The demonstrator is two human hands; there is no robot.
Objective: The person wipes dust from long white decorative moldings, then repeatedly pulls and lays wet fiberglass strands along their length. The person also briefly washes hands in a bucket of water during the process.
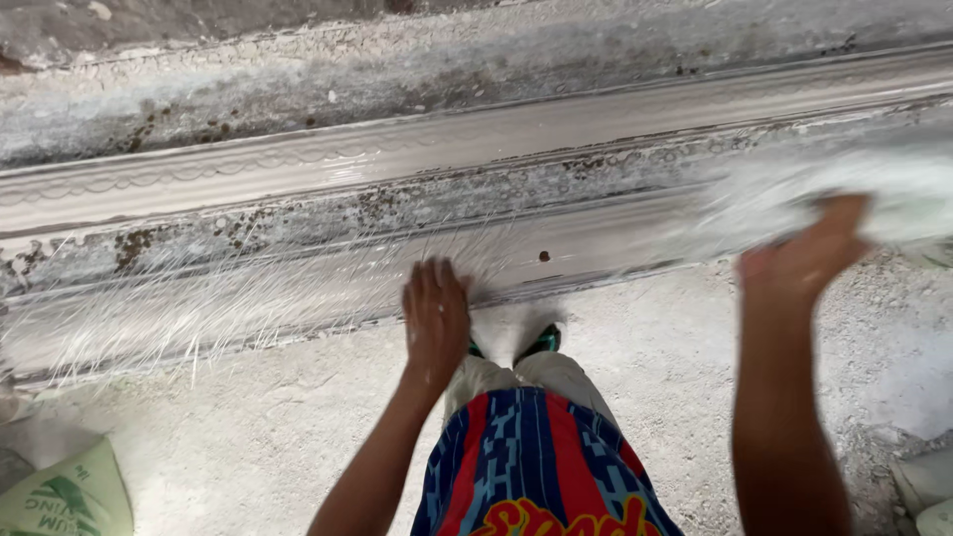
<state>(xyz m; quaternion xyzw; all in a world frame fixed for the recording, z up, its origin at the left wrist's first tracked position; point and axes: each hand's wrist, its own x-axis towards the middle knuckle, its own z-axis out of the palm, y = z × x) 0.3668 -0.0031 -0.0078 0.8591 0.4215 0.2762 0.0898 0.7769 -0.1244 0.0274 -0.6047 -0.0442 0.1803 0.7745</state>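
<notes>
A blurred white wad of glass fibre (874, 203) sits bunched at the right, above a long grey plaster-coated moulding (397, 199); thin pale strands (179, 318) lie spread flat across its left stretch.

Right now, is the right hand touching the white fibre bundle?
Touching. Head view: the right hand fingers close over the blurred white fibre bundle, with no gap visible.

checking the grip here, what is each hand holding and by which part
The right hand grips a blurred bunch of white fibres at its near end. The left hand holds nothing; it lies open and flat on the fibre strands on the long grey mould.
</notes>
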